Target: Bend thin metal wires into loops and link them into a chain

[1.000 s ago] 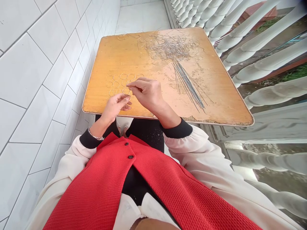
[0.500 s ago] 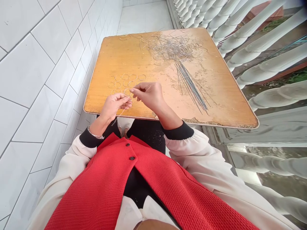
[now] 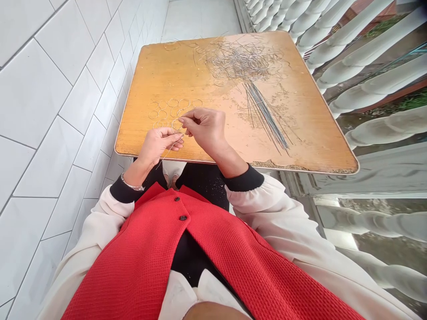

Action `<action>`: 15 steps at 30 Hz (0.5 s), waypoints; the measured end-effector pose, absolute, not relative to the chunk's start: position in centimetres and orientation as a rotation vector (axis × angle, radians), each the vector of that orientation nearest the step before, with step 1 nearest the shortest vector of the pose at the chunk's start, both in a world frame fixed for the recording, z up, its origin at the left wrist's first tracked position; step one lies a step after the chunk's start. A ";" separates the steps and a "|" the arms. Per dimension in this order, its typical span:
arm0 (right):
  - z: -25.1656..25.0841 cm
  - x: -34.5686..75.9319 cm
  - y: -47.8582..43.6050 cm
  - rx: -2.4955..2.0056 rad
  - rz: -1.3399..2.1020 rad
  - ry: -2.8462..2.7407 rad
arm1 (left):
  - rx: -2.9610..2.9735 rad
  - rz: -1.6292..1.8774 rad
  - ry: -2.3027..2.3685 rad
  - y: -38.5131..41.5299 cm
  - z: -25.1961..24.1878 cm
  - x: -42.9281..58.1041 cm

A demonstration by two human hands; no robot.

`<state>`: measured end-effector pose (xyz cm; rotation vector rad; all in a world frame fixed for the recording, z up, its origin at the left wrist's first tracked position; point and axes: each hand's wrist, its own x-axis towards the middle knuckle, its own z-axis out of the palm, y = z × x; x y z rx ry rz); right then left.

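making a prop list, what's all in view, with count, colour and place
tabletop: one, orange-brown and pinkish, centre
rings: roughly a dozen, pale metallic, near-left tabletop, partly hidden
wire tangle: one, grey, far tabletop
straight rods: one bundle, dark grey, right of the hands
held wire: one, pale, between the hands
tiled wall: one, white, left
balusters: many, white, right
floor: one, white, beyond tabletop
red garment: one, red, bottom
buttons: two, dark, on red garment
trousers: one pair, black, below tabletop edge
bracelet: one, silvery, left wrist
sleeves: two, cream, black cuffs, both arms
left hand: one, bare, pinching held wire
right hand: one, bare, pinching held wire
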<state>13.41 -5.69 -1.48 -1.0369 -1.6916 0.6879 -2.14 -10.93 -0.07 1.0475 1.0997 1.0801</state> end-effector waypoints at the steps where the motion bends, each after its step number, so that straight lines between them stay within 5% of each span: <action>1: -1.5 13.4 -5.7 -1.036 0.647 -1.712 | 1.050 1.088 1.100 -10.9 -0.1 -2.1; 10: -1.8 13.2 -5.5 -1.004 0.456 -1.786 | 1.067 1.149 1.101 -10.9 -0.1 -2.1; 15: -1.7 13.6 -5.2 -1.047 0.800 -1.711 | 1.067 1.167 1.153 -10.9 -0.2 -2.3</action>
